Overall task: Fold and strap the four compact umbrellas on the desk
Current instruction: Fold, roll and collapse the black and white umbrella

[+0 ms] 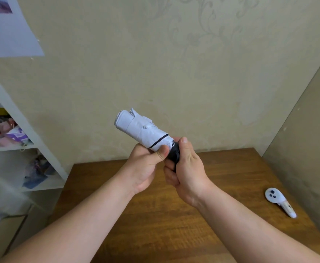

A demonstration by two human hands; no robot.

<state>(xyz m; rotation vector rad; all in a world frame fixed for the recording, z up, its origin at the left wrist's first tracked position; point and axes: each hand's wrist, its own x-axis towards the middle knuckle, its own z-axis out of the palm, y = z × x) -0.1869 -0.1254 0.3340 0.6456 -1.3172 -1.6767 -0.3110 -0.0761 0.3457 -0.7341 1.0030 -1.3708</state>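
Note:
A white compact umbrella (140, 128), rolled up with a strap band round its middle, is held in the air above the wooden desk (155, 215), its top pointing up and to the left. My left hand (145, 166) grips the lower end of the white canopy. My right hand (183, 168) is curled round the umbrella's black handle (174, 153), thumb pointing up. No other umbrella is in view.
A white handheld controller (279, 201) lies on the desk at the right. A white shelf unit (22, 147) with bagged items stands to the left. The patterned wall is close behind the desk, and a panel (307, 149) borders it on the right.

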